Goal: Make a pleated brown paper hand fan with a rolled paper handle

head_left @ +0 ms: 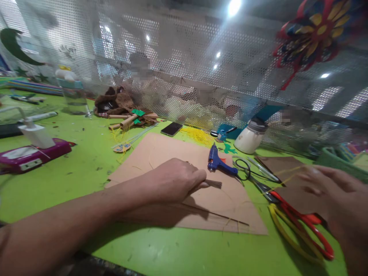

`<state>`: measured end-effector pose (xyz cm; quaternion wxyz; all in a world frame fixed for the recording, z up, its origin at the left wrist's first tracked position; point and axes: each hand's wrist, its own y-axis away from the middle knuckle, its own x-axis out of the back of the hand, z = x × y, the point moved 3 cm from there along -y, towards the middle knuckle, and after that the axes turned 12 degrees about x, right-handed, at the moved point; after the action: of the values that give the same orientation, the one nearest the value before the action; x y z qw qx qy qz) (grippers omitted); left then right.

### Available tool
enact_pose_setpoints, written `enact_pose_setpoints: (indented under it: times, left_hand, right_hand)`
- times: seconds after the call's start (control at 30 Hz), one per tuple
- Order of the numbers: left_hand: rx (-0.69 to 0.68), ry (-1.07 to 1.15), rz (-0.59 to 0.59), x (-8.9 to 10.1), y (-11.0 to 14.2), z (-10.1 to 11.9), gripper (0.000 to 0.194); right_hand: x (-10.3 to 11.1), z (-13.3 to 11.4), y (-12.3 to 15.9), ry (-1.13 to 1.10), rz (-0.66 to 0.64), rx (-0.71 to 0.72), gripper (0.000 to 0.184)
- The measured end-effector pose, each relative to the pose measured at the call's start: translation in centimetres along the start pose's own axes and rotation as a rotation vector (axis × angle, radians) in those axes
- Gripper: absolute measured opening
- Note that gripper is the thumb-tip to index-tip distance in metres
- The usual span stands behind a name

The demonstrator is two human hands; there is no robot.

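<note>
My left hand (181, 178) is closed around a small bundle of thin brown sticks (214, 184), whose ends poke out past the thumb. It hovers over a sheet of tan paper (155, 149). One thin dark stick (227, 217) lies on the paper below it. At the right, my right hand (336, 188), blurred, pinches a thin yellow strand (287, 174) that trails to the left. Scissors (304, 222) with red and yellow handles lie beside that hand. A blue glue gun (217, 161) rests on the paper's far right part.
Behind the paper are a phone (171, 129), yellow shreds (197, 135), a white bottle (250, 137) and rolled brown paper pieces (132, 120). A purple power strip (34, 155) with a white plug sits left. Perforated metal panels (178, 46) border the green table (86, 138).
</note>
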<state>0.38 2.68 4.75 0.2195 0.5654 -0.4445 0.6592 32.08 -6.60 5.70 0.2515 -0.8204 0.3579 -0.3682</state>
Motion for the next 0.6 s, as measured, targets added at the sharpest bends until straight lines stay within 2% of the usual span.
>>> enact_pose_setpoints:
  times: [0.03,0.07,0.1,0.17,0.23,0.3,0.33,0.4,0.47,0.53,0.6]
  left_hand:
    - [0.004,0.016,-0.002,0.0,0.1,0.0,0.031]
    - [0.005,0.032,-0.009,0.0,0.1,0.0,0.033]
    - [0.003,0.044,-0.018,-0.1,0.2,0.0,0.035]
    - [-0.002,0.062,-0.036,-0.4,0.3,0.2,0.035]
    - [-0.011,0.067,-0.051,-0.7,0.3,0.4,0.031]
    - [-0.022,0.048,-0.070,-0.9,0.2,0.6,0.029]
    - [-0.029,0.032,-0.082,-1.0,0.2,0.8,0.026]
    - [-0.040,0.006,-0.097,-1.0,0.2,0.9,0.019]
    - [-0.049,-0.008,-0.080,-0.9,0.3,1.0,0.015]
    - [-0.052,-0.012,-0.038,-0.9,0.5,0.9,0.018]
    - [-0.049,0.012,-0.005,-1.0,0.7,0.8,0.022]
  right_hand:
    - [-0.2,-0.5,-0.1,0.087,0.094,-0.015,0.027]
    - [-0.1,-1.2,-0.1,0.262,0.285,-0.003,0.032]
    - [-0.7,-2.0,0.1,0.318,0.284,0.039,0.035]
    - [-1.9,-4.0,0.9,0.304,0.254,0.186,0.025]
    - [-3.2,-6.3,2.2,0.164,0.179,0.357,0.016]
    - [-4.7,-8.4,3.5,-0.053,-0.066,0.479,0.012]
    - [-5.5,-9.2,4.0,-0.141,-0.229,0.480,0.011]
    - [-7.1,-9.8,4.8,-0.274,-0.587,0.379,0.026]
    - [-8.4,-9.6,5.2,-0.353,-0.867,0.238,0.038]
    - [-9.2,-8.8,5.0,-0.376,-1.006,0.179,0.035]
    - [-9.6,-8.1,4.5,-0.332,-1.029,0.219,0.033]
